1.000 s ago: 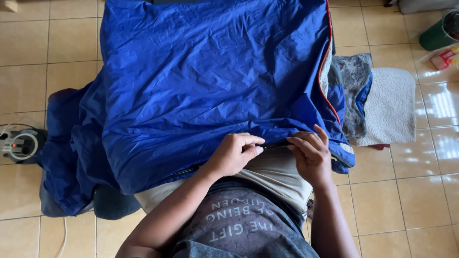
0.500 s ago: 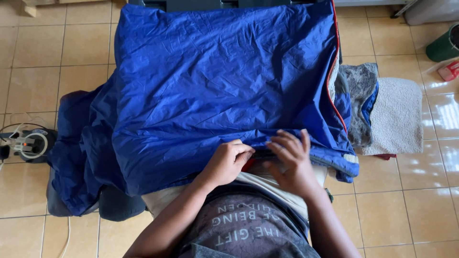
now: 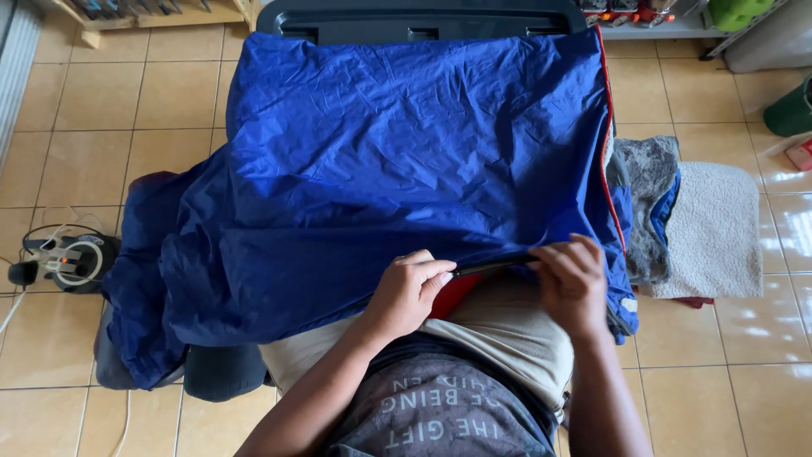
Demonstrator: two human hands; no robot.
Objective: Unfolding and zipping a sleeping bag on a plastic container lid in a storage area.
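**Both hands pinched the hem of a blue cover**

Beige floor tiles [image 3: 110,110] filled the frame's edges, with a dark plastic rim [image 3: 423,17] along the top centre. Across the middle lay the blue cover [image 3: 406,161], wrinkled, draped over something bulky and hanging down at lower left. A red piping line [image 3: 606,127] ran down its right edge.

At lower centre the left hand [image 3: 408,292] gripped the near hem, fingers curled and pressed together, thumb and forefinger pinching a dark strip [image 3: 486,267] (possibly a zipper; too small to tell). The right hand [image 3: 571,279] held the same strip just beside it, fingertips bunched on the hem. A patch of red [image 3: 454,296] showed beneath the left hand.

At right lay a grey mat [image 3: 715,228] with a folded grey-and-blue cloth [image 3: 650,186] touching the cover. At far left sat a small black device [image 3: 63,258] with white cable.
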